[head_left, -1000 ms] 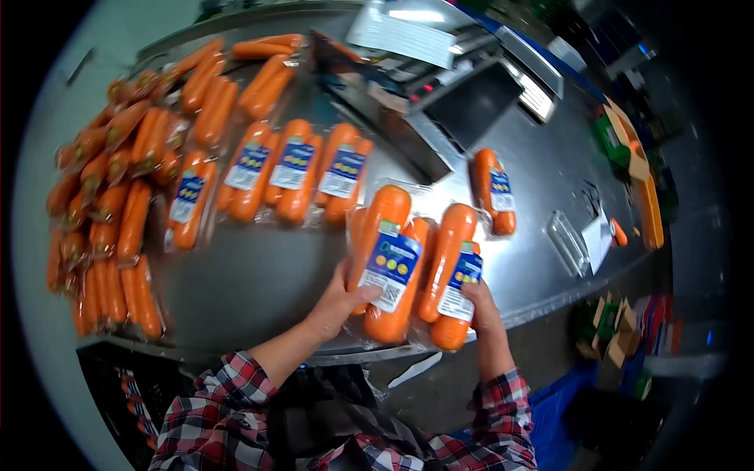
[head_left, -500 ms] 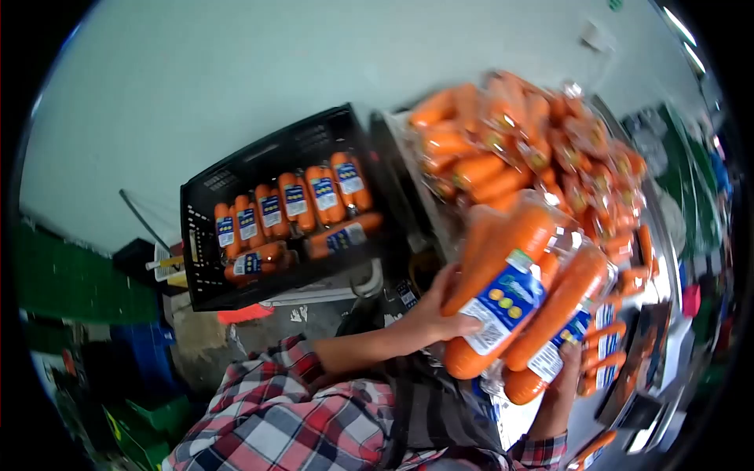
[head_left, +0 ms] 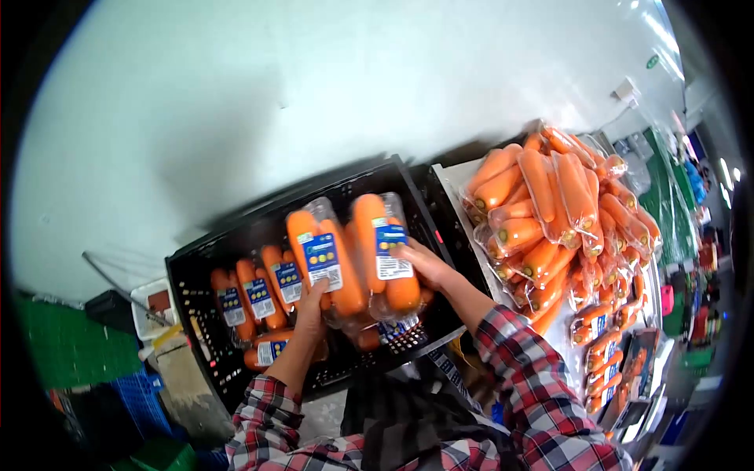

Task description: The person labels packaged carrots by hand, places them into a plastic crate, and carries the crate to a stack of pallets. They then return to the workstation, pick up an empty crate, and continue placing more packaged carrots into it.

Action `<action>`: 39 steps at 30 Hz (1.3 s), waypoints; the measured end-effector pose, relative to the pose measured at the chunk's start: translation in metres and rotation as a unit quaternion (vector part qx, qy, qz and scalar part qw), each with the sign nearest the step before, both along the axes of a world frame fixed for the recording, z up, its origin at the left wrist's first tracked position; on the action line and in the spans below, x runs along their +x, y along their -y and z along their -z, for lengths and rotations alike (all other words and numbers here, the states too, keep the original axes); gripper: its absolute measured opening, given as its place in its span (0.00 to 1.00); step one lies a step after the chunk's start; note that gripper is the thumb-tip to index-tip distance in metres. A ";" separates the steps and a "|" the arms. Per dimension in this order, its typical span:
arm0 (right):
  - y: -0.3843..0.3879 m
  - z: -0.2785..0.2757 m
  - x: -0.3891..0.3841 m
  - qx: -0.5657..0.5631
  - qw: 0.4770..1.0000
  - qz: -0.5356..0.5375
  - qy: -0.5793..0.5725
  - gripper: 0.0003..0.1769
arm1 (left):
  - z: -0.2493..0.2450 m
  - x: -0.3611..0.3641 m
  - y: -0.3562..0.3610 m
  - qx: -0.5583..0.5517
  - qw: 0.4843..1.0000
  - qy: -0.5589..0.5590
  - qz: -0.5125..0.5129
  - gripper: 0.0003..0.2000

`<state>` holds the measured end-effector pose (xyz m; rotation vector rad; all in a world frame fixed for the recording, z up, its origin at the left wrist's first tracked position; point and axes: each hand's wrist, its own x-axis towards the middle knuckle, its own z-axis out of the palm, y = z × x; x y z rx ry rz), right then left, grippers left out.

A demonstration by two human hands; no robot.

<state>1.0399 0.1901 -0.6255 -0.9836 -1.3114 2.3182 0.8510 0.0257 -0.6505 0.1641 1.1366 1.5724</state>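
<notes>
Gripping one clear-wrapped carrot pack each, the two hands are over a black crate; the left hand is closed on the left carrot pack, thumb by the lower edge of its blue-and-white label; the right hand is closed on the right carrot pack, thumb on the label and the other fingers mostly hidden behind the plastic. Both packs tilt slightly, just beside each other, above the crate's right half; whether either touches the packs beneath, I cannot tell.

Inside the crate, three labelled packs sit side by side in a row to the left, labels facing up; a lower pack lies crosswise nearer the person, partly behind the left forearm; more carrots and a label show below the right pack, largely covered.

Right of the crate, a metal table bears a heap of bagged carrots, piled loosely; farther along it, more labelled packs lie in a line; left of the crate is a small white bin with something brown inside.
</notes>
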 end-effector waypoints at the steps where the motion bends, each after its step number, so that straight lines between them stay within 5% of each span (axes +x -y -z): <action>1: -0.008 0.018 -0.009 -0.021 1.000 -0.019 -0.012 0.33 | 0.028 -0.010 -0.003 -0.055 0.998 -0.006 0.025 0.20; 3: -0.021 0.066 -0.023 -0.022 1.000 -0.021 -0.003 0.30 | 0.088 -0.026 0.002 -0.103 0.993 0.035 0.056 0.20; 4: -0.013 0.040 -0.029 0.038 0.996 0.065 0.038 0.28 | 0.099 -0.031 0.008 -0.063 0.994 0.072 0.061 0.21; 6: -0.019 0.046 -0.029 0.269 0.934 0.022 0.232 0.26 | 0.121 -0.038 0.016 0.011 0.986 0.150 0.076 0.22; 7: -0.016 0.043 -0.029 0.388 0.850 0.013 0.357 0.25 | 0.114 -0.048 0.021 -0.038 0.993 0.082 0.077 0.24; 9: 0.014 -0.019 -0.004 0.456 0.843 0.061 0.278 0.26 | 0.100 -0.066 0.024 -0.070 0.987 0.006 0.146 0.26; 11: 0.035 -0.051 0.027 0.506 0.837 0.121 0.171 0.26 | 0.082 -0.069 0.026 -0.255 0.950 -0.178 0.039 0.22; 14: 0.083 -0.093 0.115 0.593 0.763 0.168 0.196 0.23 | 0.040 -0.056 0.003 -0.216 0.871 -0.441 -0.011 0.20; 18: 0.159 -0.068 0.254 0.315 0.794 0.382 0.353 0.19 | -0.040 -0.008 -0.043 0.029 0.709 -0.695 -0.118 0.18; 19: 0.176 -0.039 0.293 0.370 0.701 0.410 0.452 0.20 | -0.059 0.011 -0.053 0.098 0.660 -0.732 -0.139 0.18; 21: 0.210 -0.035 0.352 0.283 0.635 0.474 0.541 0.28 | -0.095 0.054 -0.066 0.226 0.628 -0.737 -0.101 0.17; 22: 0.223 -0.018 0.391 0.309 0.598 0.474 0.568 0.30 | -0.111 0.083 -0.069 0.263 0.664 -0.699 -0.030 0.17; 24: 0.232 -0.042 0.439 0.313 0.564 0.481 0.593 0.31 | -0.156 0.171 -0.065 0.230 0.845 -0.466 0.129 0.19; 25: 0.233 -0.029 0.473 0.317 0.516 0.464 0.647 0.30 | -0.156 0.193 -0.073 0.296 0.780 -0.510 0.211 0.19; 27: 0.216 -0.051 0.516 0.296 0.541 0.522 0.589 0.29 | -0.151 0.254 -0.077 0.397 0.663 -0.534 0.343 0.20; 30: 0.182 -0.050 0.573 0.317 0.490 0.476 0.658 0.27 | -0.140 0.362 -0.074 0.523 0.495 -0.535 0.442 0.22; 32: 0.163 -0.040 0.609 0.319 0.460 0.382 0.735 0.26 | -0.141 0.431 -0.073 0.521 0.456 -0.523 0.497 0.22; 34: 0.147 -0.021 0.632 0.204 0.542 0.241 0.779 0.27 | -0.132 0.493 -0.077 0.522 0.428 -0.530 0.513 0.23; 35: 0.154 -0.004 0.622 0.271 0.500 0.355 0.742 0.26 | -0.125 0.523 -0.078 0.517 0.419 -0.540 0.515 0.24; 38: 0.160 0.010 0.637 0.310 0.568 0.430 0.630 0.26 | -0.087 0.599 -0.097 0.505 0.342 -0.626 0.486 0.26; 39: 0.173 -0.009 0.636 0.347 0.553 0.460 0.602 0.26 | -0.072 0.618 -0.103 0.503 0.306 -0.658 0.469 0.26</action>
